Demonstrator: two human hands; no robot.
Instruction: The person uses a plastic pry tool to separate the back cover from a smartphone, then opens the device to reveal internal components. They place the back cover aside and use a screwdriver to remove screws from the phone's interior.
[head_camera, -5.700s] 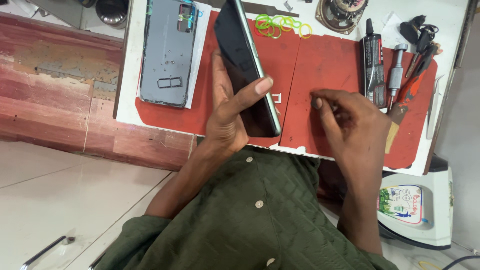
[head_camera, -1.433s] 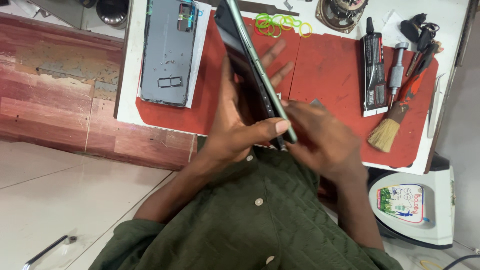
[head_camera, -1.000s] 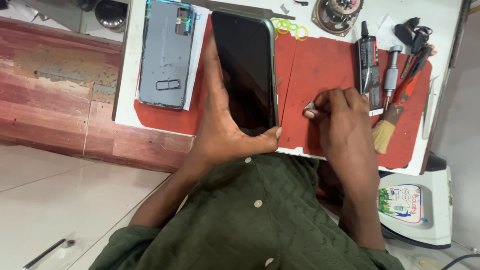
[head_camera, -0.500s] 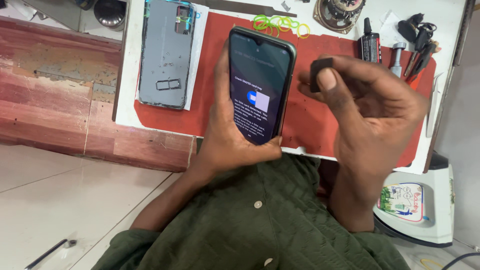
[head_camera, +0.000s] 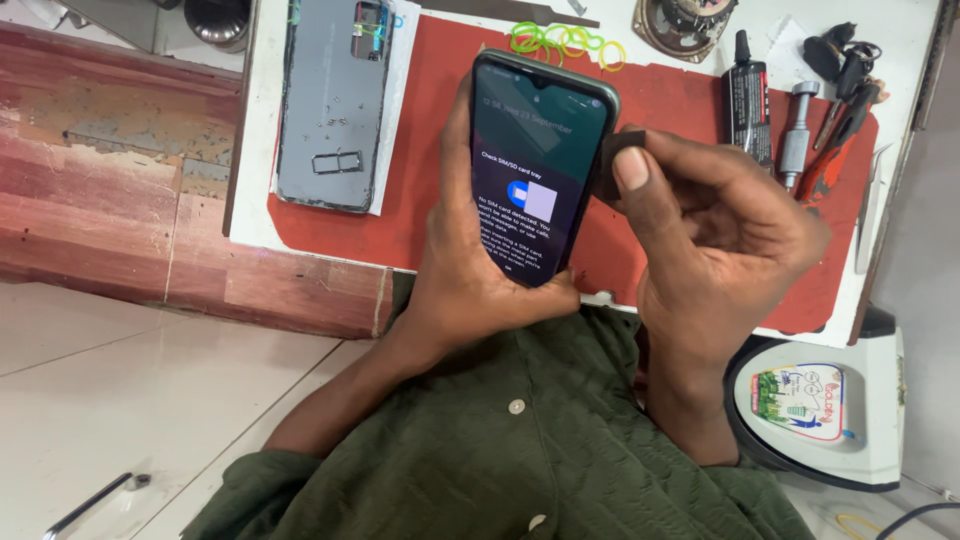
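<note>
A white table (head_camera: 255, 130) holds a red mat (head_camera: 420, 190). On the mat lie a grey phone back (head_camera: 330, 110), green and yellow rubber bands (head_camera: 560, 40), a black tube (head_camera: 747, 100) and some tools (head_camera: 835, 110)

The room was bright and evenly lit, a soft daylight-like wash with no single strong source to be made out. Shadows were faint: only a thin dark edge under the right hand (head_camera: 715, 235) on the red mat (head_camera: 420, 200). The phone (head_camera: 535, 165) screen glowed by its own light, its small print slightly soft. The white tabletop (head_camera: 250, 130) looked a little washed out near the top edge. The picture was sharp at the centre, with mild bending of straight lines toward the corners.
</note>
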